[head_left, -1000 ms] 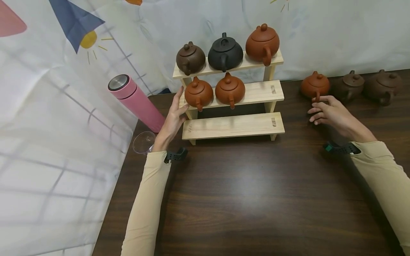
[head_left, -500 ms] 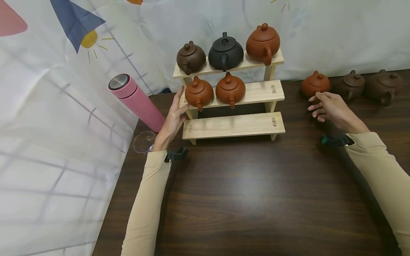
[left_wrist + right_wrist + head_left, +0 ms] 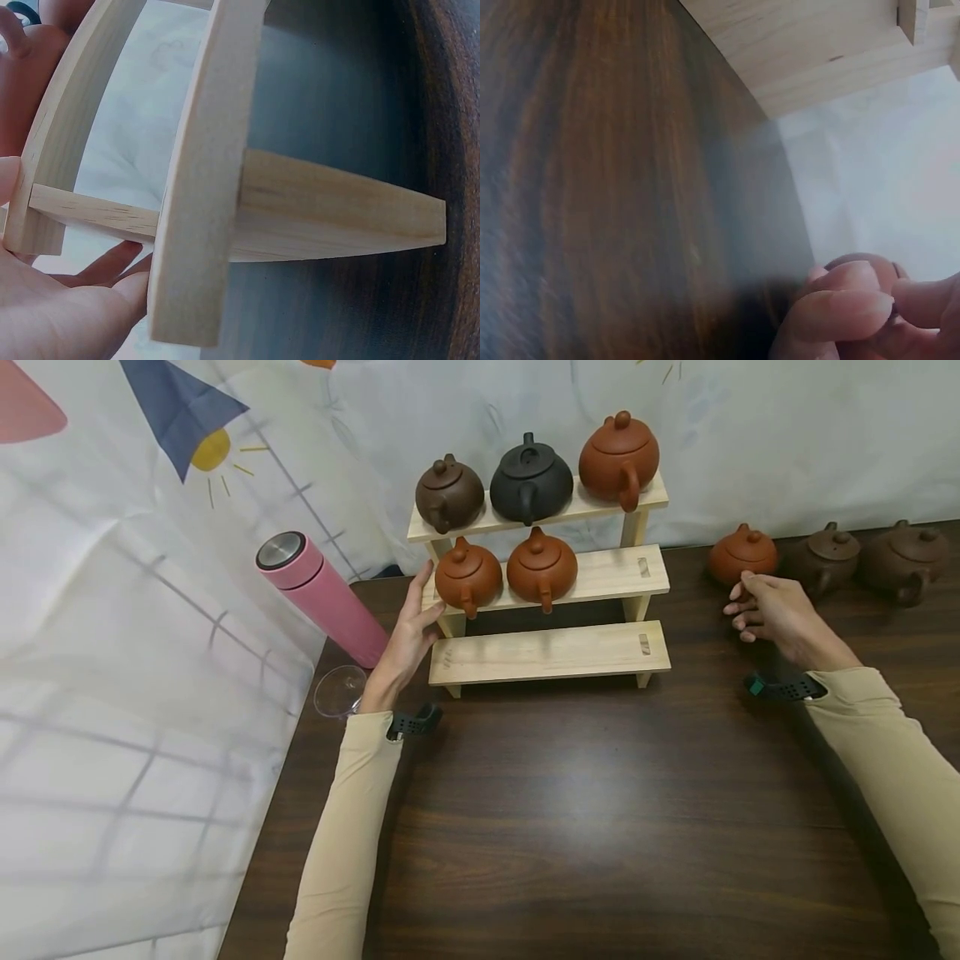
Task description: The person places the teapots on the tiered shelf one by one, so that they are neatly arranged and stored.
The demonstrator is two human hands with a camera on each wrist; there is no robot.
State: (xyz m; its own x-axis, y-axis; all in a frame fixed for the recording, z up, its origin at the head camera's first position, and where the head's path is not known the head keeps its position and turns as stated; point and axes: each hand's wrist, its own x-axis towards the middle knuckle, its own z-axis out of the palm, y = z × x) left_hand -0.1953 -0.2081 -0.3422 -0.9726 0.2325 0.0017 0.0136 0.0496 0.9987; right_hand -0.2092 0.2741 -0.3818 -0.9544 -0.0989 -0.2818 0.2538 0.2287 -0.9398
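My right hand [image 3: 782, 617] pinches the handle of an orange-brown clay teapot [image 3: 742, 553] between thumb and forefinger, at the right of the head view. That teapot stands on the table; fingers cover its handle. In the right wrist view, fingertips hide most of the teapot [image 3: 871, 264]. At the left end of a three-step wooden stand [image 3: 551, 653], my left hand [image 3: 405, 642] holds the middle step, thumb at the front and fingers along the side. Two orange-brown teapots [image 3: 542, 568] sit on that step. The top step bears a brown, a black [image 3: 531, 483] and an orange-brown teapot.
Two dark brown teapots [image 3: 828, 558] stand right of the held one, close to the curtain. A pink flask [image 3: 337, 610] and a clear round glass or lid [image 3: 339, 692] are left of the stand. White patterned cloth hangs behind and at the left.
My right hand has moved slightly up and left, and its thumb and forefinger have closed on the teapot's handle. The left hand stays on the stand.
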